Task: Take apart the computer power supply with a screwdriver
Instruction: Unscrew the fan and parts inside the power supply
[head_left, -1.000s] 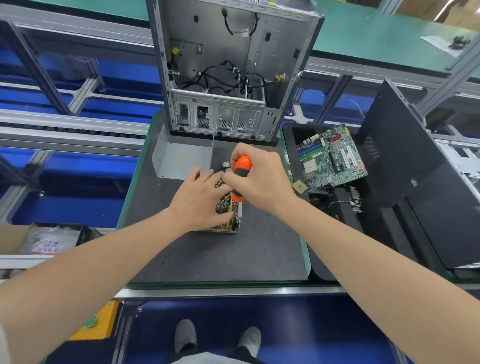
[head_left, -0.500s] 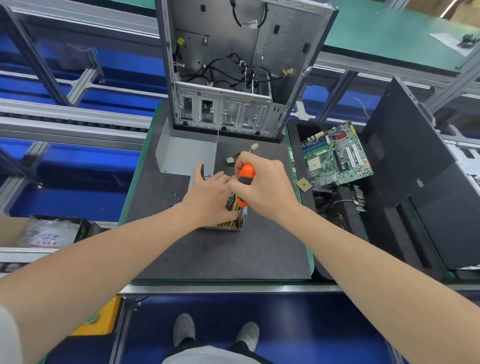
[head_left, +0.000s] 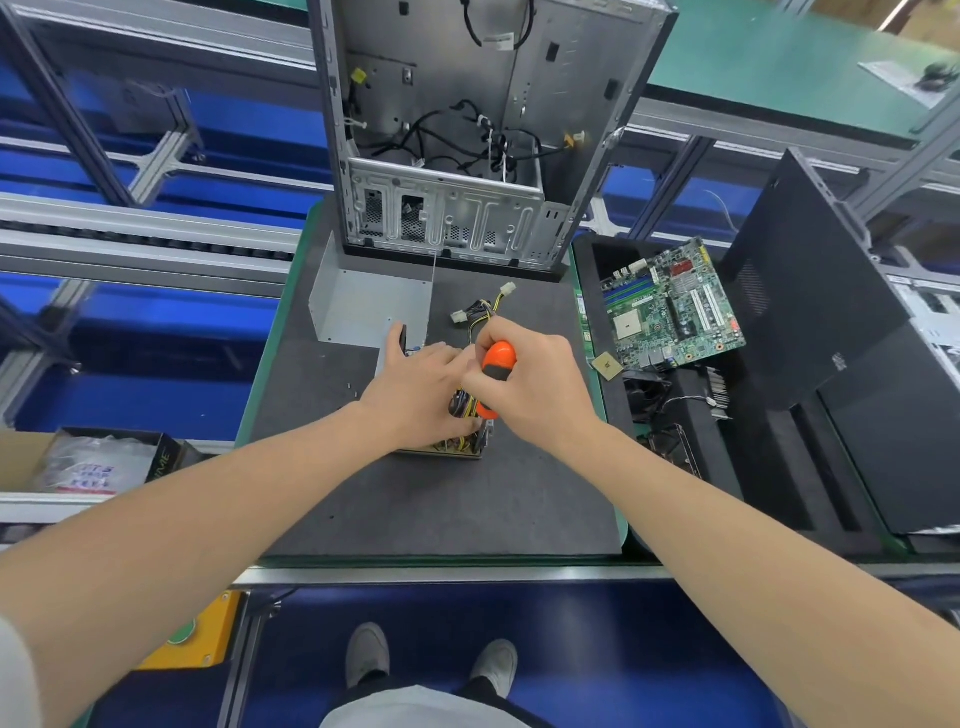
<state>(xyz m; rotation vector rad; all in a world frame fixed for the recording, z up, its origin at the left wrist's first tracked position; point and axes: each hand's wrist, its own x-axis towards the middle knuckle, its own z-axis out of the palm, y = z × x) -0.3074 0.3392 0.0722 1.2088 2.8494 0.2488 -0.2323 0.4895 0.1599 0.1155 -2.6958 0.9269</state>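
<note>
right hand (head_left: 535, 387): fingers wrapped round the orange screwdriver (head_left: 500, 357) handle, a firm closed hold; handle top pokes out above the fist, tilted a little.
screwdriver: shaft runs down from the grip into the power supply (head_left: 453, 449); tip hidden among wires.
left hand (head_left: 418, 397): palm down on the power supply, just left of the grip, fingertips touching the right hand's fingers beside the shaft; cannot tell whether they pinch anything.
power supply: directly under both hands, open at the top, yellow and black wires showing; sits on the mat (head_left: 441, 514).
cables (head_left: 483, 307): bundle with white plugs, just beyond the grip, lying on the mat.
cover (head_left: 366, 306): grey bent sheet, beyond and left of the grip, near the left hand.
case (head_left: 467, 156): stripped metal tower, upright, well beyond the grip, loose black wires inside.
motherboard (head_left: 670, 306): green, right of the grip, propped in a black tray.
chip (head_left: 607, 365): small square, between the grip and the motherboard, at the mat's right edge.
panel (head_left: 810, 317): black, far right of the grip, leaning.
box (head_left: 104, 460): far left of the grip, holds plastic bags.
shoes (head_left: 368, 656): pale pair, below the bench, nearer than the grip.
</note>
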